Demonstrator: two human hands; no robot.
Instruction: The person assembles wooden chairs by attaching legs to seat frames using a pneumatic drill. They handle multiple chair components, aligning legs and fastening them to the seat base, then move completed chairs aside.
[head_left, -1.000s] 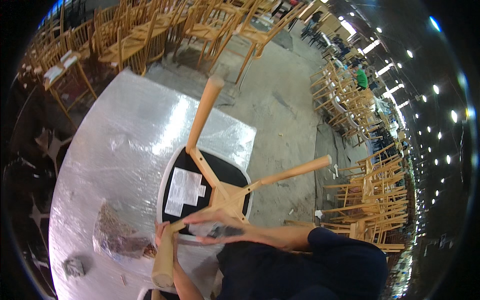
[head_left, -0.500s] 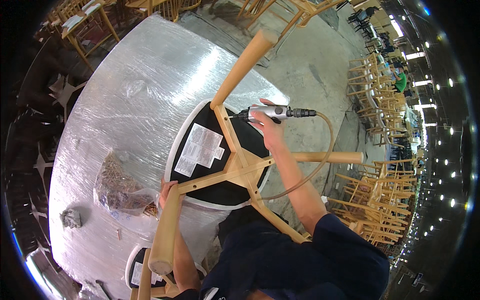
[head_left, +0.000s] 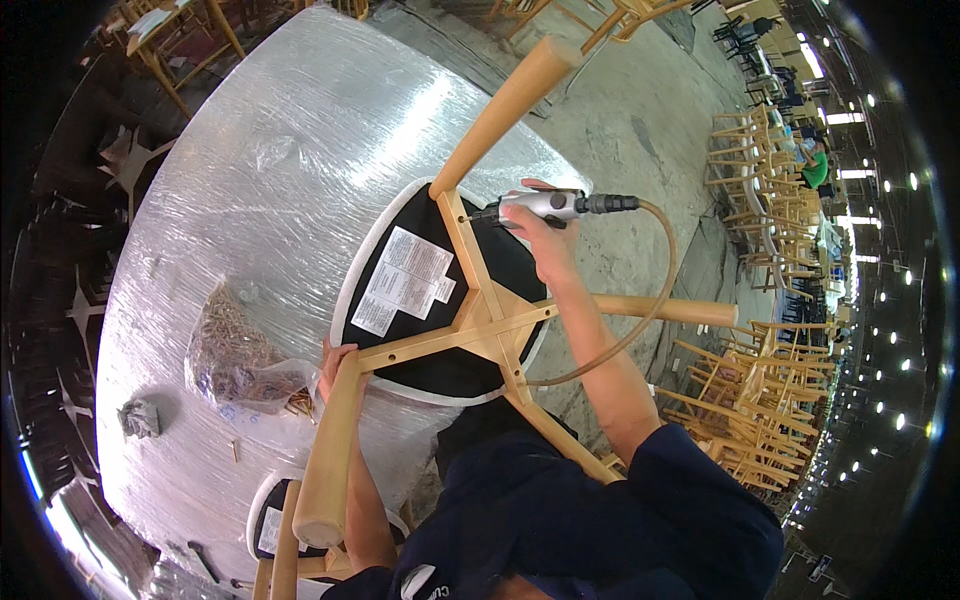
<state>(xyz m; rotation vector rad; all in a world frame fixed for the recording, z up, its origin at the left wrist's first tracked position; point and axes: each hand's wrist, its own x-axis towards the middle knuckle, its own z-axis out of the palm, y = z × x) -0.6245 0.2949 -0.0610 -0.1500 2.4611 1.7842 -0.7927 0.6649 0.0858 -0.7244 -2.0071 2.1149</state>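
An upturned stool or chair seat (head_left: 400,215) with a black underside and pale rim lies on a plastic-wrapped table (head_left: 300,190). Its wooden frame (head_left: 490,318) crosses the underside, with thick tapered legs sticking out. My right hand (head_left: 541,228) is closed around a silver air screwdriver (head_left: 552,206), whose tip meets the far arm of the frame near a hole. A hose (head_left: 668,270) runs from the tool's end. My left hand (head_left: 335,368) holds the seat's near-left edge beside a leg (head_left: 343,450); its fingers are partly hidden.
A clear bag of long screws (head_left: 240,355) sits left on the table, with loose screws and a crumpled grey lump (head_left: 140,418) nearby. Another upturned seat (head_left: 272,515) is at the lower left. Stacked wooden chairs (head_left: 755,400) stand on the right, and a person in green (head_left: 815,168) is far off.
The whole scene has shifted slightly in view. My right hand keeps the screwdriver at the same arm of the frame, and my left hand stays at the seat's edge.
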